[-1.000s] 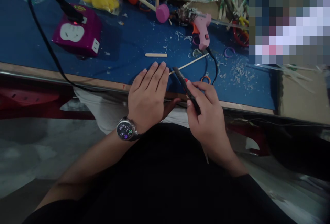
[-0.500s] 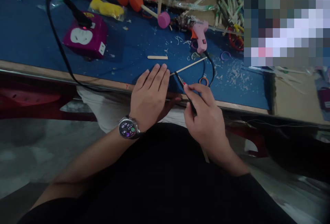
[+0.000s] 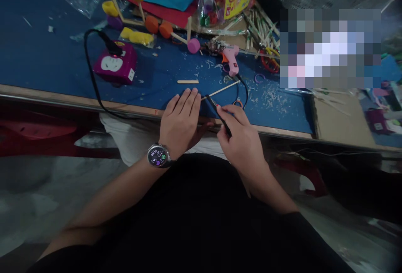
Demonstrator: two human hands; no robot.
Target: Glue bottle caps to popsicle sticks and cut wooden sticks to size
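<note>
My left hand lies flat, palm down, at the front edge of the blue table, its fingers stretched out over one end of a thin wooden stick. A black cutter knife is gripped in my right hand, and its blade end meets the stick just right of my left fingertips. Beyond my left fingers lies a short flat wooden stick. The pink glue gun rests farther back, with its cord curving down past the stick's far end.
A purple power box with a black cable stands on the left. Behind are foam pieces on sticks, a yellow packet, red-handled scissors and a pile of sticks. Cardboard lies at right, with white shavings nearer.
The view has shifted, showing more of the table's back. My left hand stays flat at the stick's end; the knife tip now sits slightly closer to my left fingers.
</note>
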